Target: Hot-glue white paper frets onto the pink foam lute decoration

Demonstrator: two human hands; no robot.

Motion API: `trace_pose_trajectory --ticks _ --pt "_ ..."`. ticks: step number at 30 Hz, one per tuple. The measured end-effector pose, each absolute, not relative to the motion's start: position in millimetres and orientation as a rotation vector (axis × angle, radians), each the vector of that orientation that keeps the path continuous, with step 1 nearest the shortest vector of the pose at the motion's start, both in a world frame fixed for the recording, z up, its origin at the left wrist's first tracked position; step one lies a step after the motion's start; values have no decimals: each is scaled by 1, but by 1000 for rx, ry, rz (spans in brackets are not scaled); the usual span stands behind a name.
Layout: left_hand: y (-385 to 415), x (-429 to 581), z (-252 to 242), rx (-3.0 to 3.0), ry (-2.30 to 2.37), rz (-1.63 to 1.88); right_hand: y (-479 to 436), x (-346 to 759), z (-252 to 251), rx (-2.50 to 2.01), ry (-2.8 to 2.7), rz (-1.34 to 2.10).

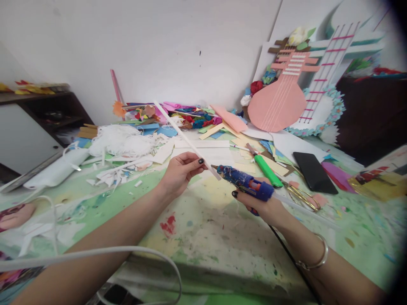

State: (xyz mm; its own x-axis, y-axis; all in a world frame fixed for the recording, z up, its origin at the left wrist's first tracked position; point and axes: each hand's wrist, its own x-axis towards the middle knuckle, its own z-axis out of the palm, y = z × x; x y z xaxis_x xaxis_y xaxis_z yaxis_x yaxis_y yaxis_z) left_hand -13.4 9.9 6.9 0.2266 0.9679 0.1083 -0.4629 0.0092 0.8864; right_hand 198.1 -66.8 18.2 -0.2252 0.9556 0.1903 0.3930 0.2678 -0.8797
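Note:
My left hand [181,173] pinches a long, thin white strip [182,134] between thumb and fingers, near its lower end. The strip slants up and to the left, above the table. Wrapped around the handle of a blue glue gun [244,182] is my right hand [259,205]. The gun's nozzle points left, at the lower end of the strip; whether it touches the strip I cannot tell. A clear glue stick sticks out of the gun's back, and a dark cord hangs below. White paper [203,152] lies on the table behind my hands.
A green-handled cutter [267,170], gold scissors [300,195] and a black phone [314,173] lie to the right. Paper instruments, one a pink lute [278,103], lean on the wall. White shreds [122,142] heap at left. A white cable [152,250] loops in front.

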Motion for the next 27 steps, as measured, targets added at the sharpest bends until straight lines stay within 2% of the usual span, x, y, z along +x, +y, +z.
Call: trace_pose_trajectory --ticks 27 --pt "16 -21 13 957 659 1352 -68 198 21 -1235 -1795 892"
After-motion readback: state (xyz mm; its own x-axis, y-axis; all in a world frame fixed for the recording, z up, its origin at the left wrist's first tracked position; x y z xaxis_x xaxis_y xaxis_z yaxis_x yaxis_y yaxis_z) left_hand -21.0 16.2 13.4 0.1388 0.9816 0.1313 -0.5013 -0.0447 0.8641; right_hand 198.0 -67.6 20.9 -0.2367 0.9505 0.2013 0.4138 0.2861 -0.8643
